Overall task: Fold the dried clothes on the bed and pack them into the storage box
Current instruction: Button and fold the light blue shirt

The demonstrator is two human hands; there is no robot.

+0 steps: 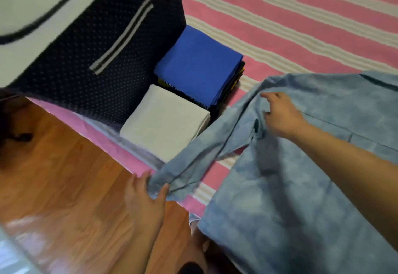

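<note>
A: State the position of the garment.

B: The light blue shirt (290, 187) lies spread on the pink striped bed (301, 15), its lower part hanging over the near edge. 1 sleeve extends left toward the wooden floor (64, 166).

A: Hand status?

B: The left hand (146, 196) pinches the sleeve cuff between thumb and fingers. The right hand (280, 116) rests on the shirt near the shoulder seam; its fingers are curled (motion blur, so whether they grip fabric cannot be told).

A: Other items?

B: The dark dotted storage box (86, 58) stands on the bed. Just beside it: 1 folded white garment (165, 123) and 1 folded blue garment (198, 64) atop a dark stack.
</note>
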